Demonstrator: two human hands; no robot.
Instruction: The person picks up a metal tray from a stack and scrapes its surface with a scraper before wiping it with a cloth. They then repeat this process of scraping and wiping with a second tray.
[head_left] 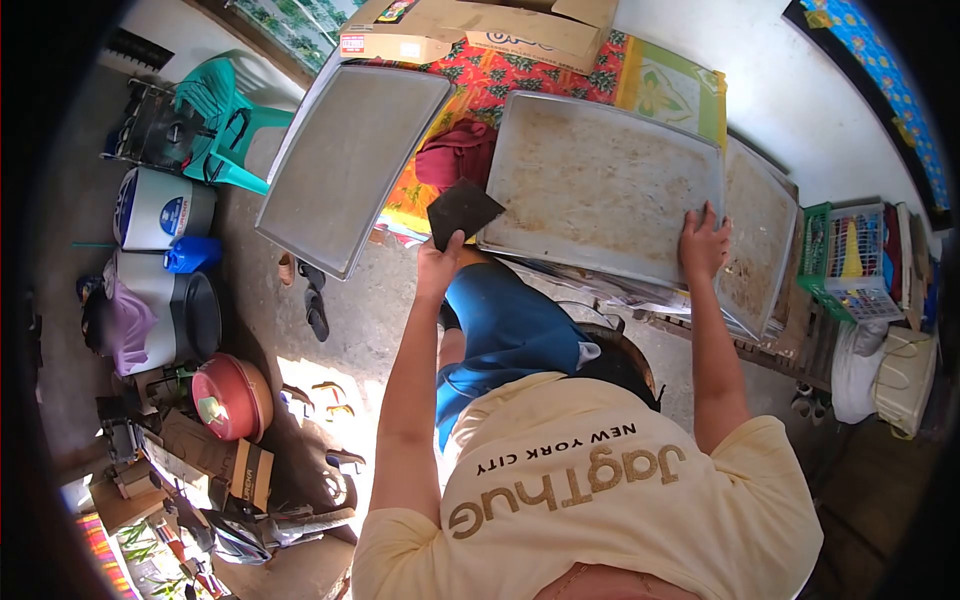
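Observation:
My left hand [440,262] is closed on a dark, flat, square-looking piece [465,213], perhaps a scraper, held just left of a baking tray [605,180]. Brown residue marks the surface of this metal tray. My right hand [705,245] rests on the tray near its right edge, fingers spread and stretched out. Another baking tray [355,160], greyer and cleaner-looking, lies tilted in view at the left. A third, stained tray [755,240] sits to the right, partly under the one I touch. Dark red cloth [458,153] lies bunched between the first two trays.
A cardboard box [500,35] stands at the back of the table with its patterned cloth [610,75]. Plastic baskets [850,260] are at the right. A green chair [225,125], a red tub [230,397] and scattered footwear [315,305] occupy the left side.

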